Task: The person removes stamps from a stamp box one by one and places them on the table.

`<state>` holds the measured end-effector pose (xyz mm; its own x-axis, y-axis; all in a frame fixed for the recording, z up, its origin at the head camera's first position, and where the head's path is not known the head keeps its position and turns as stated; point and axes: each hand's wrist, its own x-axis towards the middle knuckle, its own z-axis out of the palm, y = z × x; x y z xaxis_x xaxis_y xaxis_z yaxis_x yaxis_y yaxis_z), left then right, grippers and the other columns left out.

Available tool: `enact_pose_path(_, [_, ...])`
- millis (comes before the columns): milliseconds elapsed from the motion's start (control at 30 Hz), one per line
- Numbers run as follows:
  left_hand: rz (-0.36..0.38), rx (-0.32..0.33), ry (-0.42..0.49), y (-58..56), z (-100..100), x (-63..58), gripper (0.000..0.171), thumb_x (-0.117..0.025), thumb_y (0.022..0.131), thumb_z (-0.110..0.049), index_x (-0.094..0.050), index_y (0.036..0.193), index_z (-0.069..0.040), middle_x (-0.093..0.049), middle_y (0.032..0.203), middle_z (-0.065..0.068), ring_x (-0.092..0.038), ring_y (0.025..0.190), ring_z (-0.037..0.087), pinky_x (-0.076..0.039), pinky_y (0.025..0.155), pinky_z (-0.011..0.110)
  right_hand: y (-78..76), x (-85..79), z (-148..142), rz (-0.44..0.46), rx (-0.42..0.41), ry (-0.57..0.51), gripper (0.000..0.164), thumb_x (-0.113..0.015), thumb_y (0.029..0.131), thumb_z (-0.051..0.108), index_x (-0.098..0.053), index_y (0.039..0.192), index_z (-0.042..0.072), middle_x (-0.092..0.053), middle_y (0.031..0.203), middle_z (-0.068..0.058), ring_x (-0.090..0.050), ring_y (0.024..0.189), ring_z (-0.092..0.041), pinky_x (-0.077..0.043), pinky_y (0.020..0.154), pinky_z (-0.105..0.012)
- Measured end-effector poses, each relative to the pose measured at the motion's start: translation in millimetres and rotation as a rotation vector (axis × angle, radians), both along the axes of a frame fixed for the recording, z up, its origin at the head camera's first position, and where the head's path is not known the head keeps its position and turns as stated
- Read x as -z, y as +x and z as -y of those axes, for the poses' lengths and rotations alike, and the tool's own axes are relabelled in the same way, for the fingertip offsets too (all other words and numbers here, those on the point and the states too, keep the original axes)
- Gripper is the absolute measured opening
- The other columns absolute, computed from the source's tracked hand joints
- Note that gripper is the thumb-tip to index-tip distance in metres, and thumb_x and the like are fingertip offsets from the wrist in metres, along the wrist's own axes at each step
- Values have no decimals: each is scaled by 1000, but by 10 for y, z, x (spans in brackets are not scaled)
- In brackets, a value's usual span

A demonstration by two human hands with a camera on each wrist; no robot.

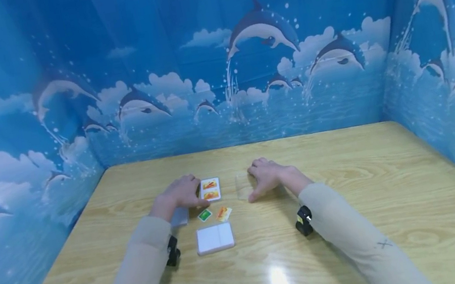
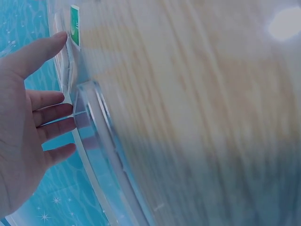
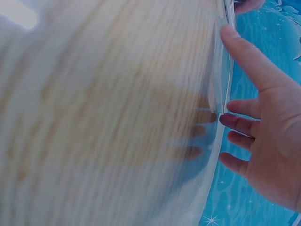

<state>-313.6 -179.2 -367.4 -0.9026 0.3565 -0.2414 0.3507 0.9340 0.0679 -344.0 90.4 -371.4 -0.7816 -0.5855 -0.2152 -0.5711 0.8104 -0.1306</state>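
Observation:
My left hand (image 1: 181, 192) lies at the left side of a white-edged case with two orange pictures (image 1: 210, 189), its thumb at the near edge. In the left wrist view its fingers are spread and fairly straight, close beside a clear plastic box (image 2: 110, 146). To the right, my right hand (image 1: 267, 175) is at the right side of a flat transparent case (image 1: 242, 187), thumb at the near corner and fingers at the far one. The right wrist view shows its thumb and fingers extended and apart, with the thumb tip right at the clear plastic edge (image 3: 217, 66).
A small green card (image 1: 205, 215) and an orange card (image 1: 223, 213) lie in front of the pictured case. Nearer is a white rectangular box (image 1: 215, 238). Another pale box (image 1: 180, 217) is partly under the left wrist. A dolphin-print curtain (image 1: 195, 57) surrounds the wooden table (image 1: 347, 157).

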Motion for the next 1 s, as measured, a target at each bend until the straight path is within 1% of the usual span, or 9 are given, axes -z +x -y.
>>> enact_pose_path(167, [-30,10,-10,3,6,16,82,-59,79,-60,-44,133,0,-45,131,19,-42,121,35,-29,103,49,-10,-7,-5,-5,-3,-40,94,-61,75,65,-33,142,5,-32,142,-16,-27,131,-30,-23,107,-45])
enact_pose_path(333, [-56,25,-14,20,12,21,83,-57,79,-62,-43,134,0,-43,134,20,-38,124,36,-24,105,51,-22,-14,12,-33,-23,-72,90,-58,78,64,-33,142,5,-36,139,-15,-32,127,-28,-26,106,-43])
enact_pose_path(633, [-82,53,-10,39,25,25,84,-54,80,-65,-45,131,1,-46,130,20,-41,121,36,-27,103,51,-9,-14,77,-57,-42,-131,83,-58,81,59,-37,140,4,-40,137,-16,-35,125,-30,-27,105,-44])
enact_pose_path(767, [-81,50,-23,39,23,32,82,-54,81,-63,-44,131,1,-46,130,19,-41,121,35,-26,104,50,-5,-1,127,-70,-57,-164,80,-57,83,57,-38,139,3,-42,135,-17,-36,124,-30,-29,104,-45])
enact_pose_path(1000, [-80,49,-38,34,23,38,82,-50,82,-66,-45,131,0,-47,130,19,-42,120,35,-27,103,51,7,0,215,-65,-63,-179,77,-58,84,54,-39,138,3,-42,135,-16,-36,124,-30,-29,104,-44])
